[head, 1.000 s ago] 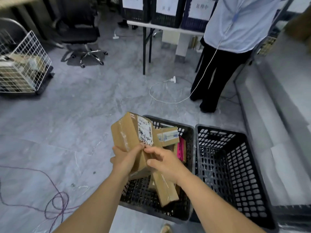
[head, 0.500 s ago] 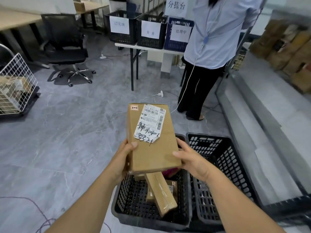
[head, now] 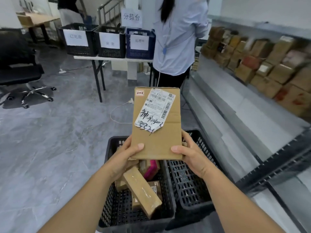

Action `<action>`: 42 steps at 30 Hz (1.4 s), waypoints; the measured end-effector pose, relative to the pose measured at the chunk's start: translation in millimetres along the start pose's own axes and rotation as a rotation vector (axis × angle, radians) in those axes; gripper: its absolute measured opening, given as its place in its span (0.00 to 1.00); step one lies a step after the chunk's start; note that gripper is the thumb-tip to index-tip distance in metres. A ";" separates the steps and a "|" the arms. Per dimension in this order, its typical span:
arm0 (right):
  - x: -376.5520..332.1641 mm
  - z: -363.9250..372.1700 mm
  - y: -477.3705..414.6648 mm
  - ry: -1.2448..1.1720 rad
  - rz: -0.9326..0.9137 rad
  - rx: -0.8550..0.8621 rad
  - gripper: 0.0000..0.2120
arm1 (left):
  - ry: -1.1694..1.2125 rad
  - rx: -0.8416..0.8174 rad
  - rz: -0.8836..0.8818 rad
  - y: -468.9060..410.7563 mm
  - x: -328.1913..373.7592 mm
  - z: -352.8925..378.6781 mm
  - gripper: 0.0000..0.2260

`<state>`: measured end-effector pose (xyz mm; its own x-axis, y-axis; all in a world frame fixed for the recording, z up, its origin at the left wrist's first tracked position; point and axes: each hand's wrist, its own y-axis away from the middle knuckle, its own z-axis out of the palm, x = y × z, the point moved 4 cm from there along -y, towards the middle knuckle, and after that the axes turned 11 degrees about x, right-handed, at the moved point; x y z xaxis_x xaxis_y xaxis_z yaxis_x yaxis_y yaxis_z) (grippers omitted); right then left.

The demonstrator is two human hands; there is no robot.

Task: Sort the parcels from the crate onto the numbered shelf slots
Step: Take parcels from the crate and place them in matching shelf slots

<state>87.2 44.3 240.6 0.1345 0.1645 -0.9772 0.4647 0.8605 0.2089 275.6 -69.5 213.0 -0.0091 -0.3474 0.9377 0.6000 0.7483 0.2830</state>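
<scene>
Inspection seems under way: a labelled brown cardboard parcel [head: 159, 142] is clamped between left hand [head: 124, 157] and right hand [head: 191, 155]. Its slot on the grey metal shelf [head: 244, 115], right of the hands, must be found.

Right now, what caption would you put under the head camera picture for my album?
Left hand and right hand hold a labelled box over the crate, shelf alongside.
</scene>
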 end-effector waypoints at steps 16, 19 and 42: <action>-49.9 -155.7 127.7 0.065 -0.166 0.365 0.47 | -0.068 -0.365 0.116 11.1 17.4 190.8 0.38; -55.5 -191.2 164.2 0.062 -0.209 0.489 0.48 | -0.106 -0.442 0.130 24.0 15.1 238.9 0.40; -152.9 -382.3 397.2 0.317 -0.509 1.085 0.51 | -0.579 -0.677 0.974 115.7 95.1 509.1 0.40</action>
<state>-83.4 545.2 457.9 -0.4209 0.1684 -0.8913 0.9065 0.0414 -0.4202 -63.1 271.8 437.5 0.4144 0.5858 0.6965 0.8325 0.0651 -0.5501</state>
